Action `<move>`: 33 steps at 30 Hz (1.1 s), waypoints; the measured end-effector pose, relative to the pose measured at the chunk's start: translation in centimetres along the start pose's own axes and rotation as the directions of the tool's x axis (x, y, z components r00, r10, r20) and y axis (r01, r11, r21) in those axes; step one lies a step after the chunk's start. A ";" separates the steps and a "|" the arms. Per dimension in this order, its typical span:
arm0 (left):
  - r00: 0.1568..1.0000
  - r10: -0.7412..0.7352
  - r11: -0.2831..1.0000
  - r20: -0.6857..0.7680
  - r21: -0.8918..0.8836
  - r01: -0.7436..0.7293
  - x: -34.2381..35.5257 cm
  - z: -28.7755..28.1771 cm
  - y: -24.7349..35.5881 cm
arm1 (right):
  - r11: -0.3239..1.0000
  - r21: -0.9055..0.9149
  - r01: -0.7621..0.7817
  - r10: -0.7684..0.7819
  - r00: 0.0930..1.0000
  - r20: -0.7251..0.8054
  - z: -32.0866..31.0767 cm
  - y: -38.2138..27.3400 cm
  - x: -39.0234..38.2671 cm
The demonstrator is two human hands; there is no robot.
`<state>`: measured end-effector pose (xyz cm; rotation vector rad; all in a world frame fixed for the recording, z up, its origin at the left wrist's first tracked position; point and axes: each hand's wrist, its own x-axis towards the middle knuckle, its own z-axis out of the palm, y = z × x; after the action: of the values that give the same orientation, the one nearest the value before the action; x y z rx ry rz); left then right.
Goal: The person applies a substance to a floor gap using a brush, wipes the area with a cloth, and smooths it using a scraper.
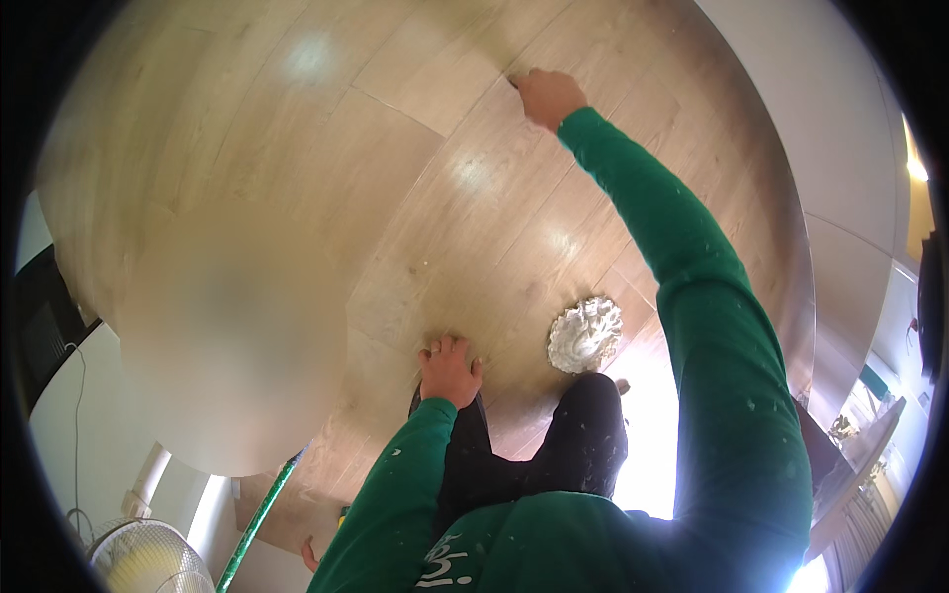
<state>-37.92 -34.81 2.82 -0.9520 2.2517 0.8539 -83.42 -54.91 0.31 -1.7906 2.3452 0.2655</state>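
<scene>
1. Work surface: a wood-plank ceiling point(415, 198) fills most of the view, its pale laminate boards running on a diagonal with visible seams.
2. Right hand point(547, 96): raised at full reach in a green sleeve, pressed to a plank seam high in the view. Fingers are curled together against the board; whether they pinch a small tool cannot be told.
3. Left hand point(450, 369): flat against the ceiling lower down, fingers spread slightly apart, palm bearing on the boards, holding nothing visible.
4. Ornate white ceiling rose point(585, 333): fixed to the planks just beside the left hand, not touched by either hand.
5. Surroundings: a green pole point(259, 519) leans at the lower left, near a white fan grille point(143, 558). A blurred patch covers part of the left side.
6. Risk, as judged: with both arms overhead and the body stretched, a slip of the right hand could scuff the plank or cost the person their balance; a loose board could shift under the left palm.
7. Containers: none in view.
</scene>
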 end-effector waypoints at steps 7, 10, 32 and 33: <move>1.000 -0.012 1.000 -0.017 0.026 0.012 0.0 0.5 -0.2 | 1.000 0.007 -0.016 0.016 0.999 -0.037 0.8 -0.7 0.3; 1.000 -0.001 0.998 0.003 -0.055 0.001 0.0 0.1 -0.2 | 0.998 -0.008 -0.056 0.056 0.995 -0.087 2.3 0.7 0.5; 1.000 0.014 1.000 0.021 -0.020 -0.014 0.5 0.0 0.2 | 0.960 -0.138 -0.245 0.235 0.968 -0.084 6.0 -4.6 -13.1; 1.000 -0.001 1.000 0.020 -0.018 0.001 0.3 0.4 -0.1 | 0.992 0.068 -0.102 0.106 0.993 -0.056 5.5 -8.3 -14.4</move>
<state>-37.94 -34.71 2.37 -0.9491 2.2299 0.8812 -71.51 -42.24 -1.69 -1.6724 2.4621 0.1500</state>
